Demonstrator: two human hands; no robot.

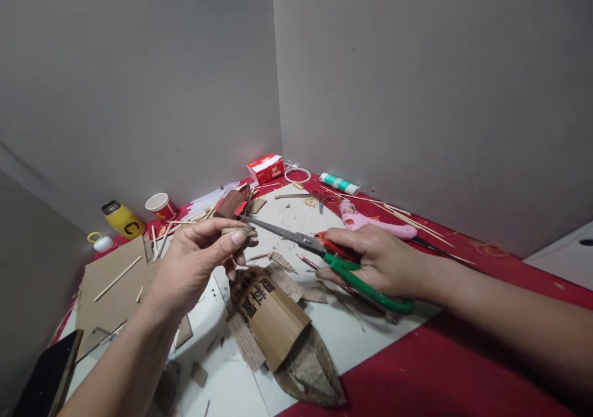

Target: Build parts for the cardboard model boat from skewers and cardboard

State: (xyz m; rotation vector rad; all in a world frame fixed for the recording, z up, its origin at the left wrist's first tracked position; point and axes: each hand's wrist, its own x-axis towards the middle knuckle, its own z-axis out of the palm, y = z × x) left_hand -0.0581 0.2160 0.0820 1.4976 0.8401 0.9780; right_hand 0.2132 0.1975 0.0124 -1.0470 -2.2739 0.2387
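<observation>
Scissors with red and green handles sit in the right hand, fingers through the loops, blades nearly closed and pointing left at a small cardboard scrap pinched between the left hand's thumb and fingers above the table. Below lies a folded cardboard piece; a pink glue gun rests just behind.
</observation>
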